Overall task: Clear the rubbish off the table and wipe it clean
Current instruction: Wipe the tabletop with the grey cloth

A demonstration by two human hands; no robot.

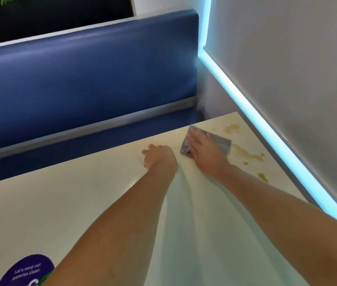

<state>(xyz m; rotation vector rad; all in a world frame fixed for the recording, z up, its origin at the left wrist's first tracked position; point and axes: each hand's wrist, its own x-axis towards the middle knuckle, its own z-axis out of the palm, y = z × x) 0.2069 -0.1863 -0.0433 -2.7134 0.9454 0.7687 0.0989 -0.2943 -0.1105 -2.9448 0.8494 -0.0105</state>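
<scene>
The cream table (81,203) stretches away to its far right corner. My right hand (204,151) lies flat on a grey cloth (220,141), pressing it onto the tabletop near that corner. Brownish-yellow spill stains (248,154) lie just right of the cloth, with another patch (232,129) beyond it and a small one (262,176) nearer to me. My left hand (158,156) rests on the table left of the cloth, fingers curled down toward the far edge, holding nothing that I can see.
A blue padded bench (81,79) runs along the table's far side. A grey wall with a glowing light-blue strip (266,131) borders the right edge. A purple round sticker (27,271) sits on the near left of the table.
</scene>
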